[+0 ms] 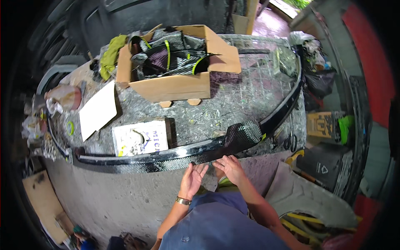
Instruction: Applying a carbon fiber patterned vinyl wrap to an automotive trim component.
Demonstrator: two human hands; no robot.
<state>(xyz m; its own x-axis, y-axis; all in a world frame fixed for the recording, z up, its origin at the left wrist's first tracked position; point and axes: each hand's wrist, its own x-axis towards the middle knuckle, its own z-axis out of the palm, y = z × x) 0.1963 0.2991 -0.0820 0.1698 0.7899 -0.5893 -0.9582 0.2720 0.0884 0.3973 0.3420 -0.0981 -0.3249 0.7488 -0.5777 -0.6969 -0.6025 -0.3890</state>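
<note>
A long curved black part (200, 146) with a glossy rim arcs along the worktable's front edge and up its right side. Dark woven carbon-look sheet (125, 166) covers its front face, with a loose piece (241, 137) bunched over the top, right of centre. My left hand (193, 178) is palm up just below the part, fingertips at the sheet's lower edge, fingers apart. Alongside it, my right hand (229, 168) has its fingers spread and their tips touching that edge. Neither hand is closed around anything.
On the grimy worktable (183, 121) are an open cardboard box (171, 89) of carbon-look pieces, white board (98, 110), a printed packet (137, 138), green tape roll (71, 128) and scissors (291, 141). Bags (318, 83) and a grey panel (287, 193) sit right; cardboard (41, 204) lies lower left.
</note>
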